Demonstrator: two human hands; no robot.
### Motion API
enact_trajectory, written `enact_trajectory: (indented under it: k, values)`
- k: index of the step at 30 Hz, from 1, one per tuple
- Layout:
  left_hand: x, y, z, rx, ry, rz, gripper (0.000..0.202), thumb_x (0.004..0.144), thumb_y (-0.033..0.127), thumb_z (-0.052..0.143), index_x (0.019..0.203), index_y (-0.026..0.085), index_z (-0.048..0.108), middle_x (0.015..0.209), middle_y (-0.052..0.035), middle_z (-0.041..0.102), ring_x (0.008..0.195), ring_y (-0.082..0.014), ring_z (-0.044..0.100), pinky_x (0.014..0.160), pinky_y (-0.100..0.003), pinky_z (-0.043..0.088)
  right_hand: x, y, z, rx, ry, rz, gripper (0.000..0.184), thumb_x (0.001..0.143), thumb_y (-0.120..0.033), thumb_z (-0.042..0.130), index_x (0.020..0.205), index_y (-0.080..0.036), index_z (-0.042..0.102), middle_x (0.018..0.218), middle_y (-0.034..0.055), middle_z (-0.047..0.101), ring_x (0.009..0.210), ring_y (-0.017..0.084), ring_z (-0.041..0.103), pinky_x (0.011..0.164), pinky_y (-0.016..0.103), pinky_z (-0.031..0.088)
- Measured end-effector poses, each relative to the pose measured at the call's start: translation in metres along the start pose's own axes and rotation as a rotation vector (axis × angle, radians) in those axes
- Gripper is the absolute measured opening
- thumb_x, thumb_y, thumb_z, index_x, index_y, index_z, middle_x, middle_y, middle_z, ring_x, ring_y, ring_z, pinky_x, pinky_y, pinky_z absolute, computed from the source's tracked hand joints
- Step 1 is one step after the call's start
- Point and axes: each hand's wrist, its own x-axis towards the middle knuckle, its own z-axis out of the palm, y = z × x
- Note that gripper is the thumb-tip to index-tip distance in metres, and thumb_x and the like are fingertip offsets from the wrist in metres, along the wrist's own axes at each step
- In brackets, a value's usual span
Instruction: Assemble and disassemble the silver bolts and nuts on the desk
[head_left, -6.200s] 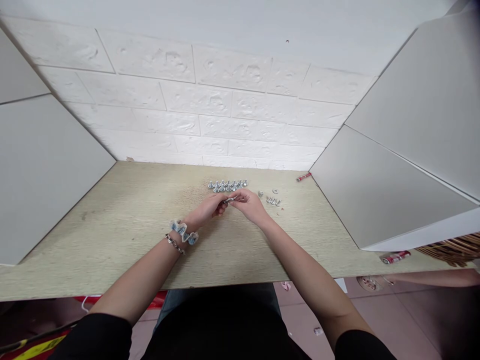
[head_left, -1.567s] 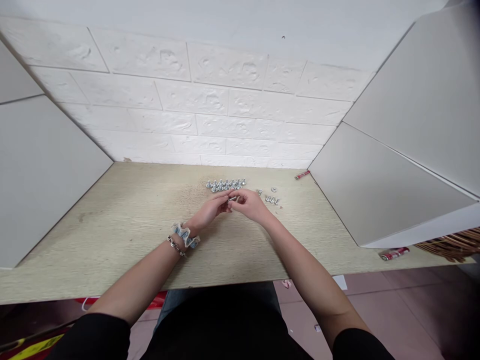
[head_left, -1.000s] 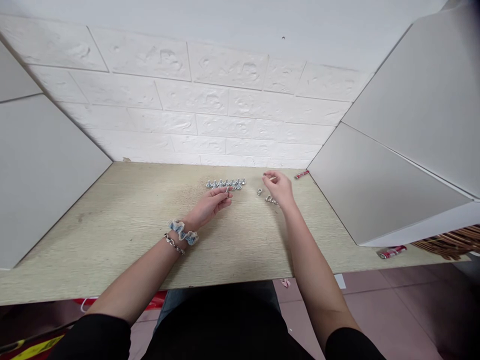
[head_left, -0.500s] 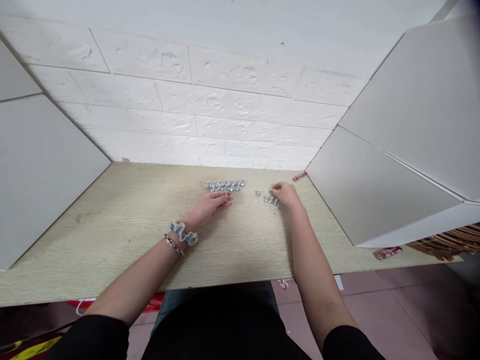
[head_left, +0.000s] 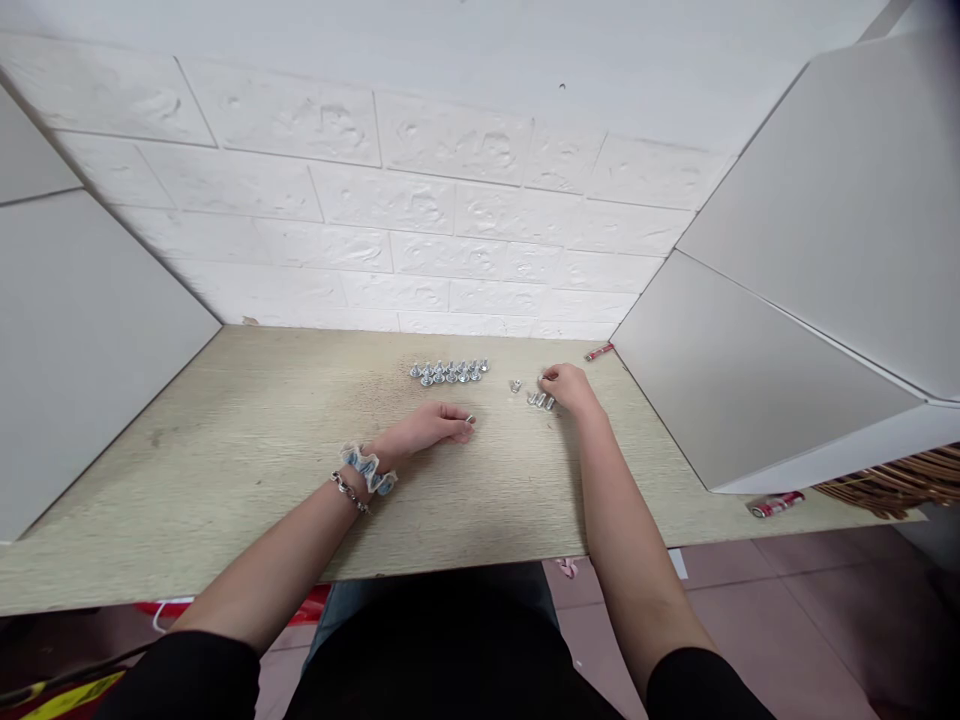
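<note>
My left hand, with a scrunchie and a chain bracelet at the wrist, pinches a small silver bolt between thumb and fingers just above the table. Behind it, several silver bolts stand upright in two close rows, shanks up. On the right, my right hand has its thumb and fingers together around a small shiny metal piece, mostly covered by the fingertips. Several small metal pieces lie just in front of that hand. A lone metal piece sits between the hands.
The wooden tabletop meets a white brick-patterned wall. Grey-white panels stand at left and right. One red battery-like cylinder lies by the right panel, another near the front edge beside a wicker item.
My left hand has drawn back from the bolt rows toward me and slightly right, carrying the bolt, now tilted over. My right hand has barely moved.
</note>
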Motion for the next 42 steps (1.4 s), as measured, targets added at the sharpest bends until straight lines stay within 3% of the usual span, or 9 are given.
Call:
enact_trajectory:
  k: [5, 14, 17, 20, 22, 24, 28, 37, 42]
  values:
    - [0.0, 0.004, -0.001, -0.008, 0.04, -0.134, 0.026, 0.06, 0.033, 0.074, 0.078, 0.016, 0.069, 0.078, -0.003, 0.066, 0.068, -0.0121, 0.059, 0.069, -0.024, 0.045, 0.0, -0.001, -0.001, 0.018, 0.004, 0.012, 0.023, 0.07, -0.019, 0.05, 0.077, -0.012, 0.07, 0.078, 0.0087, 0.068, 0.07, 0.014, 0.056, 0.064, 0.022, 0.037]
    - [0.002, 0.0, -0.002, -0.031, 0.122, -0.094, 0.028, 0.059, 0.035, 0.074, 0.077, 0.016, 0.066, 0.073, -0.0006, 0.062, 0.066, -0.0112, 0.056, 0.068, -0.024, 0.044, 0.001, 0.001, 0.001, 0.09, 0.015, 0.082, 0.027, 0.073, -0.024, 0.053, 0.093, -0.011, 0.068, 0.094, 0.0111, 0.067, 0.086, 0.017, 0.058, 0.077, 0.025, 0.04]
    - [0.004, 0.0, -0.003, 0.02, 0.167, -0.029, 0.027, 0.064, 0.038, 0.07, 0.08, 0.016, 0.066, 0.069, -0.0003, 0.061, 0.064, -0.0113, 0.054, 0.066, -0.025, 0.043, 0.001, -0.003, -0.004, 0.2, 0.171, 0.128, 0.035, 0.075, -0.029, 0.053, 0.101, -0.008, 0.064, 0.105, 0.015, 0.063, 0.097, 0.02, 0.056, 0.087, 0.029, 0.039]
    - [0.003, 0.002, -0.004, 0.037, 0.257, 0.076, 0.028, 0.067, 0.038, 0.068, 0.085, 0.016, 0.066, 0.072, -0.0003, 0.061, 0.069, -0.0124, 0.055, 0.071, -0.026, 0.043, -0.005, -0.021, -0.011, 0.405, 0.334, 0.108, 0.035, 0.077, -0.033, 0.05, 0.098, -0.01, 0.064, 0.101, 0.0128, 0.063, 0.087, 0.019, 0.057, 0.084, 0.031, 0.041]
    - [0.002, 0.005, -0.004, 0.061, 0.302, 0.124, 0.029, 0.067, 0.037, 0.067, 0.088, 0.016, 0.067, 0.073, -0.0004, 0.062, 0.072, -0.0137, 0.056, 0.074, -0.027, 0.042, -0.013, -0.041, -0.013, 0.606, 0.285, 0.045, 0.034, 0.076, -0.038, 0.05, 0.095, -0.013, 0.065, 0.093, 0.0086, 0.065, 0.074, 0.016, 0.057, 0.073, 0.028, 0.044]
    - [0.001, 0.008, -0.004, 0.119, 0.328, 0.159, 0.03, 0.068, 0.036, 0.067, 0.09, 0.016, 0.068, 0.073, -0.001, 0.063, 0.073, -0.0151, 0.057, 0.075, -0.028, 0.042, -0.025, -0.064, -0.011, 0.733, 0.117, -0.092, 0.034, 0.074, -0.042, 0.054, 0.092, -0.016, 0.066, 0.083, 0.0049, 0.066, 0.067, 0.014, 0.055, 0.064, 0.026, 0.044]
    - [-0.001, 0.011, -0.002, 0.276, 0.382, 0.26, 0.027, 0.069, 0.037, 0.066, 0.087, 0.017, 0.069, 0.081, -0.0034, 0.066, 0.075, -0.0175, 0.056, 0.072, -0.029, 0.042, -0.05, -0.102, -0.005, 0.702, -0.147, -0.243, 0.027, 0.071, -0.041, 0.06, 0.087, -0.02, 0.068, 0.072, 0.0003, 0.065, 0.063, 0.012, 0.054, 0.06, 0.024, 0.041]
    - [-0.005, 0.005, 0.003, 0.39, 0.449, 0.397, 0.024, 0.07, 0.03, 0.067, 0.092, 0.021, 0.067, 0.084, -0.004, 0.064, 0.077, -0.018, 0.056, 0.076, -0.029, 0.043, -0.062, -0.115, -0.009, 0.68, -0.268, -0.274, 0.015, 0.071, -0.031, 0.06, 0.077, -0.021, 0.068, 0.076, 0.0, 0.067, 0.071, 0.013, 0.058, 0.064, 0.024, 0.041]
    - [-0.009, 0.006, 0.003, 0.571, 0.379, 0.509, 0.02, 0.078, 0.03, 0.058, 0.096, 0.022, 0.065, 0.085, -0.0042, 0.061, 0.082, -0.0179, 0.054, 0.08, -0.029, 0.041, -0.064, -0.117, -0.007, 0.618, -0.264, -0.346, 0.018, 0.075, -0.033, 0.055, 0.073, -0.019, 0.065, 0.068, -0.0018, 0.062, 0.063, 0.011, 0.052, 0.057, 0.023, 0.036]
